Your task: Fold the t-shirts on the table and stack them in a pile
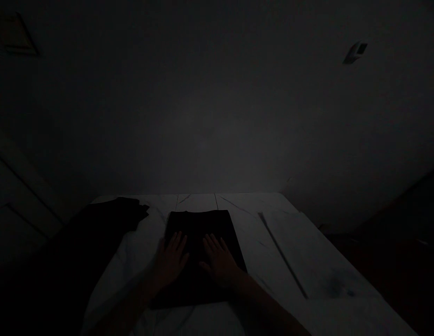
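Note:
A dark piece of folded cloth [197, 280] lies flat on the pale, marble-patterned table [269, 280]. It looks like a garment, but the dim light hides its details. My left hand [171, 259] rests palm down on its left side, fingers stretched forward. On its right side lies my right hand [218, 261], also flat with the fingers spread. Neither hand grips anything. The cloth's far edge shows beyond both sets of fingertips.
More dark cloth [94, 242] is heaped along the table's left side. To the right lies a clear or whitish plastic bag [321, 261] with a dark strip [283, 254] along its left edge. A wall [210, 116] rises behind the table.

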`<state>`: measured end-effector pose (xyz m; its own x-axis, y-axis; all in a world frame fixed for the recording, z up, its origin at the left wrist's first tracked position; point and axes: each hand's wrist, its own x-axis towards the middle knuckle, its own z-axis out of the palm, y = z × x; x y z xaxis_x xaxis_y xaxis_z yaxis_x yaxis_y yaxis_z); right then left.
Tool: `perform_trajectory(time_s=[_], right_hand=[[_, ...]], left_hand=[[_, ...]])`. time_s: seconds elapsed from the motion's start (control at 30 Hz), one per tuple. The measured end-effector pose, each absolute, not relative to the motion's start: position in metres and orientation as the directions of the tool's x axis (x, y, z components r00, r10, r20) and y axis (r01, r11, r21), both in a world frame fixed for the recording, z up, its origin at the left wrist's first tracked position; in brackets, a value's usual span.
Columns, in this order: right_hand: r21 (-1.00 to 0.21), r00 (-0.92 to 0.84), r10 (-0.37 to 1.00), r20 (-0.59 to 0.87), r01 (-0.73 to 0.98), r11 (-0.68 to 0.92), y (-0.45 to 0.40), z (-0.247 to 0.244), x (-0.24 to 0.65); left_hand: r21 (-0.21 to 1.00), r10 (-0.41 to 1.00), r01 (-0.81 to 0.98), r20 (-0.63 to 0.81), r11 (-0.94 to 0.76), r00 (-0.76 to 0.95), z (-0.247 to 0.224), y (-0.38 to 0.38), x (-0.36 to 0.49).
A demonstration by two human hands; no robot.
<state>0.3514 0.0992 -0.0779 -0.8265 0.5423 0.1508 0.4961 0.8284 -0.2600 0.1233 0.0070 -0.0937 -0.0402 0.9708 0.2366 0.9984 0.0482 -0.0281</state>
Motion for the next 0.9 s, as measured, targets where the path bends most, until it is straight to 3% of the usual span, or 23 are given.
perform_trajectory(time_s=[0.37, 0.63, 0.73, 0.9], right_hand=[[-0.304, -0.705, 0.709, 0.021, 0.671, 0.676, 0.047, -0.101, 0.406], [-0.341, -0.517, 0.836, 0.181, 0.765, 0.547, 0.023, -0.148, 0.475], [-0.417, -0.378, 0.91, 0.171, 0.809, 0.414, 0.03, -0.14, 0.476], [-0.454, -0.287, 0.956, -0.063, 0.861, 0.228, 0.055, -0.1, 0.453]], left_hand=[[-0.063, 0.956, 0.996, 0.289, 0.067, -0.046, -0.122, -0.065, 0.137], [-0.012, 0.932, 0.966, 0.265, 0.26, -0.247, -0.133, -0.138, 0.11], [0.165, 0.884, 0.92, 0.26, 0.355, -0.388, -0.124, -0.144, 0.108], [0.641, 0.797, 0.644, 0.08, 0.419, -0.598, -0.109, -0.118, 0.109]])
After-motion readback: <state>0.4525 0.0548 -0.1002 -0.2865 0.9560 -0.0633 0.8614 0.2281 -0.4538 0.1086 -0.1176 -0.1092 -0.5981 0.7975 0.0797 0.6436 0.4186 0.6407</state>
